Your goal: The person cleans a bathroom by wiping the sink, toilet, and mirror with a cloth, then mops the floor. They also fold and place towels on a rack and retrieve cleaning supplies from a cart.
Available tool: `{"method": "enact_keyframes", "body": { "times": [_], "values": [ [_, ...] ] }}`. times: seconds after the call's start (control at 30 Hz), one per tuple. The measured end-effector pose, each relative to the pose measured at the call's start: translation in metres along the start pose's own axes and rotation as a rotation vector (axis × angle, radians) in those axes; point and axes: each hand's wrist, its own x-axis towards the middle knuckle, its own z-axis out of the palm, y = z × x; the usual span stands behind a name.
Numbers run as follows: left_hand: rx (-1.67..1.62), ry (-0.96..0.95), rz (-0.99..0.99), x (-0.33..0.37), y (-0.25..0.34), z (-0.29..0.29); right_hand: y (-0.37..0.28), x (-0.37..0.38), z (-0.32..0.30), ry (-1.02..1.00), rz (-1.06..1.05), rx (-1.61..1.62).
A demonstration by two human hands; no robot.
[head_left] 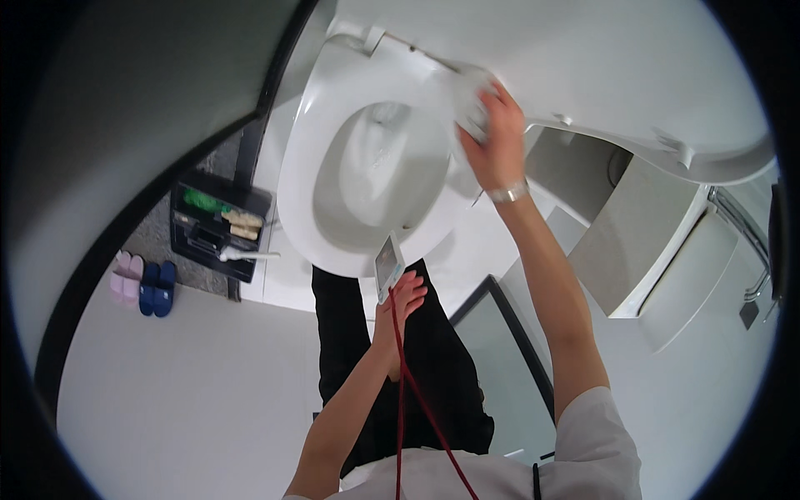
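My right hand (498, 137) presses a crumpled white cloth or wipe (473, 104) against the right rear part of the white toilet seat (297, 179), near the hinge. The cloth is blurred, so its exact kind cannot be made out. Below the seat, the toilet bowl (383, 204) lies uncovered. My left hand (403, 298) hovers by the front of the toilet, its visible fingers stretched out and holding nothing I can see. A white badge (388, 265) on a red lanyard (401, 367) hangs in front of that hand and hides part of it.
A black caddy (187, 242) left of the toilet holds green and beige items and a white-handled tool (246, 254). Pink slippers (127, 279) and navy slippers (157, 287) lie beyond it. A dark-framed panel (267, 75) stands left; a cabinet (637, 237) stands right.
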Motion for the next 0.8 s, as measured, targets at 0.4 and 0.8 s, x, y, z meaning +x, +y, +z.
{"method": "enact_keyframes", "body": {
  "times": [0.4,0.8],
  "values": [
    [0.145,0.024,-0.105,-0.023,-0.003,-0.034,0.04,-0.033,0.007,-0.267,0.627,-0.488],
    [0.14,-0.016,-0.087,-0.031,0.017,-0.047,-0.003,0.004,-0.033,-0.471,0.59,-0.177]
  ]
}}
